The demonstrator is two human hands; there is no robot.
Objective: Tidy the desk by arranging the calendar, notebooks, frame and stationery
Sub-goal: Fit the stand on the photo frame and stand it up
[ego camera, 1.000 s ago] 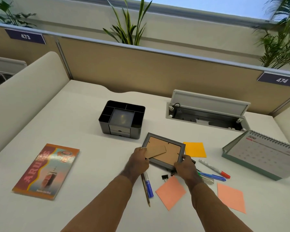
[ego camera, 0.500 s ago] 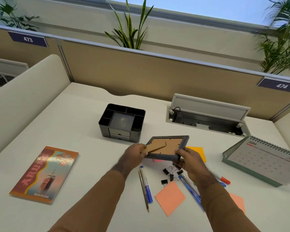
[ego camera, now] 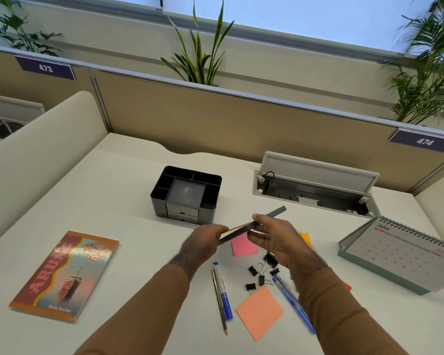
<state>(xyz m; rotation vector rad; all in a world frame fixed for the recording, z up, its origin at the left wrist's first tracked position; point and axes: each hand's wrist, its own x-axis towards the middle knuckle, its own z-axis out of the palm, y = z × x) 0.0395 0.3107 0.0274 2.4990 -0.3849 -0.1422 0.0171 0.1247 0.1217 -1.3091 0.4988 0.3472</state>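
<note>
While both of your hands hold it above the desk [ego camera: 128, 201], the frame [ego camera: 256, 228] shows nearly edge-on: a thin dark grey bar that slopes up to the right, with a sliver of its tan backing stand showing at the lower left end. Your left hand [ego camera: 203, 242] pinches that lower left end, fingers curled round the edge. Your right hand [ego camera: 277, 239] grips the middle of the frame, thumb over the top and fingers beneath.

Under the frame lie a pink sticky note [ego camera: 244, 245] and scattered black binder clips [ego camera: 263, 271]. Nearer you are a pencil [ego camera: 219, 301] and a blue marker [ego camera: 224, 293] side by side, a salmon sticky note [ego camera: 260, 311] and a blue pen [ego camera: 292, 303]. A colourful notebook [ego camera: 64, 275] lies flat at the left, the June calendar [ego camera: 405, 252] stands at the right, and the black organizer [ego camera: 186, 194] sits behind the frame.
</note>
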